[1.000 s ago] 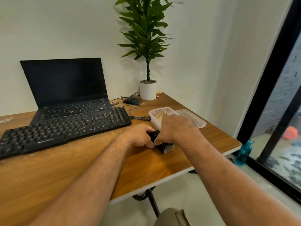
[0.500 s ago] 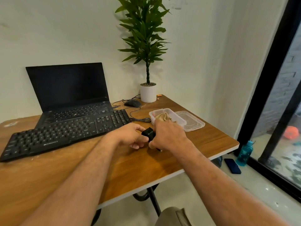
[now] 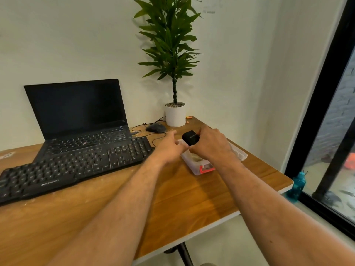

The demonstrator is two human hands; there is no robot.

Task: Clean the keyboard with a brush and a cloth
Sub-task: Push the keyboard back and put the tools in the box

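A black keyboard (image 3: 73, 166) lies on the wooden table (image 3: 182, 198) in front of an open laptop (image 3: 76, 112). My right hand (image 3: 211, 144) grips a small black brush (image 3: 190, 138) by its body and holds it above a clear plastic container (image 3: 194, 167). My left hand (image 3: 169, 148) hovers just left of the brush with fingers extended, holding nothing. A beige cloth lies inside the container, mostly hidden by my hands.
A potted plant (image 3: 175, 114) stands at the table's far corner, with a black mouse (image 3: 156, 128) and its cable beside it. The container's lid (image 3: 239, 153) lies to the right. A teal bottle (image 3: 296, 186) stands on the floor by the black window frame.
My right hand has lifted the brush from the table up over the container. My left hand has let go of the brush and its fingers have spread.
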